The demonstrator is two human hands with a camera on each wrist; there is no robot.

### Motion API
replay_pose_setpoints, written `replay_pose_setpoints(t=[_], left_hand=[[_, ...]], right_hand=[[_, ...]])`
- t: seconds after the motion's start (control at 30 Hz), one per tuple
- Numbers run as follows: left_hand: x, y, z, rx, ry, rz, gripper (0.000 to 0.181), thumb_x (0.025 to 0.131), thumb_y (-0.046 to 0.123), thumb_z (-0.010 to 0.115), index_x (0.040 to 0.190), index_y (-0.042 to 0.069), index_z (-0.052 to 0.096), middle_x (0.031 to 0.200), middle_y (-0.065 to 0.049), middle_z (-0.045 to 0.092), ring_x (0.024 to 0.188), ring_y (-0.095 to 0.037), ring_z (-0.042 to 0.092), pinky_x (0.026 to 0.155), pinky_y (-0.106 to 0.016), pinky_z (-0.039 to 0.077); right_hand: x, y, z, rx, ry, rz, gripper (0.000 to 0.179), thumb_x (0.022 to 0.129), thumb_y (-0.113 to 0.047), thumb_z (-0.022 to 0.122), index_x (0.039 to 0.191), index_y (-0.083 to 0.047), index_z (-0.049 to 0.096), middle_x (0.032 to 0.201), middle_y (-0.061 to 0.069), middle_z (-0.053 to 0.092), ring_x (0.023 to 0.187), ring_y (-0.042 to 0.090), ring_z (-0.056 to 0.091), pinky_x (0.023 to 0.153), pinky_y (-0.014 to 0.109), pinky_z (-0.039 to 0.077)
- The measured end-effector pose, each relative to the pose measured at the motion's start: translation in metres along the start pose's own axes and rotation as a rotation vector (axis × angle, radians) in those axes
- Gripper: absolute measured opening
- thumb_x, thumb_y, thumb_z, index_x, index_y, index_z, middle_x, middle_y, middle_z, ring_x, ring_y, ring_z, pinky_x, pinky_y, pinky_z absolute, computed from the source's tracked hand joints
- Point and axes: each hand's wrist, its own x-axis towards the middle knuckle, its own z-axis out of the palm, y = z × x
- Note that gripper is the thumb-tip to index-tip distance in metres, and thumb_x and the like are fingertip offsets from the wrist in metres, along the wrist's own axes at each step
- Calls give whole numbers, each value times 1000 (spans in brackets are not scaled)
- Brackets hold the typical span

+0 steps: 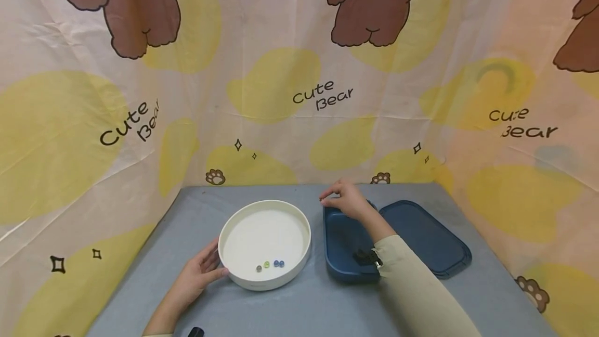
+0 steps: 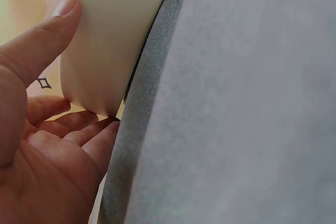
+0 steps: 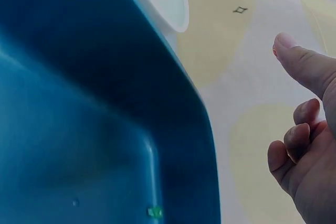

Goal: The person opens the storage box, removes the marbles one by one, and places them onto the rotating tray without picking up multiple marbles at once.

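Observation:
In the head view my left hand [image 1: 194,274] holds the near left side of a round white dish [image 1: 306,246], thumb and fingers spread round its outer wall. A grey-brown marble [image 1: 259,269], a yellow-green marble [image 1: 267,264] and two blue marbles [image 1: 278,263] lie near the dish's front. My right hand [image 1: 348,201] is over the far edge of a blue box [image 1: 334,261], thumb and index fingertip together. In the right wrist view a small orange-red marble [image 3: 274,51] barely shows at the thumb tip. Inside the box lies a green marble [image 3: 155,212].
A blue lid [image 1: 426,235] lies flat to the right of the box. Patterned cloth [image 1: 281,118] hangs behind and at the sides of the grey tabletop [image 1: 290,311]. A black object [image 1: 196,332] shows at the bottom edge.

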Motion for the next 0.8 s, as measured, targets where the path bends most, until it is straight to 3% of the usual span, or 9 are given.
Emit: replay_pose_setpoints(t=[0.17,0.3,0.43,0.57,0.7,0.8], left_hand=[[0,0,1,-12,-3,5,105,82,21,88,163,4,22,169,-19,22,154,-35,26,118,-38,36],[-1,0,1,-2,0,1,105,82,21,87,163,4,22,169,-19,22,154,-36,26,118,-38,36],[0,0,1,-3,0,5,105,82,21,87,162,3,22,169,-20,22,154,-36,26,118,-38,36],[1,0,1,-7,-2,12,105,83,21,87,162,3,21,169,-20,21,154,-36,26,118,-38,37],[1,-2,0,-3,-5,18,105,83,21,87,162,2,21,168,-21,21,154,-37,25,117,-37,37],[1,-3,-1,-6,-7,19,105,83,21,87,162,2,21,168,-21,21,154,-36,25,118,-37,37]], right_hand=[[4,-6,10,3,-16,-13,15,92,-26,78,104,-18,82,95,6,57,82,21,46,69,32,42],[9,-14,19,6,-38,-4,15,92,-27,79,104,-19,82,102,7,59,85,22,49,70,33,46],[15,-22,28,19,-63,8,15,91,-27,79,104,-20,82,115,8,61,105,27,57,87,42,54],[20,-29,38,31,-90,-9,12,92,-24,79,102,-19,82,125,8,64,130,34,52,108,54,49],[25,-34,51,31,-127,-33,13,91,-22,80,102,-17,82,121,6,68,128,34,54,110,53,48],[28,-37,61,32,-152,-48,13,90,-21,81,102,-16,82,112,4,68,116,33,57,99,46,51]])
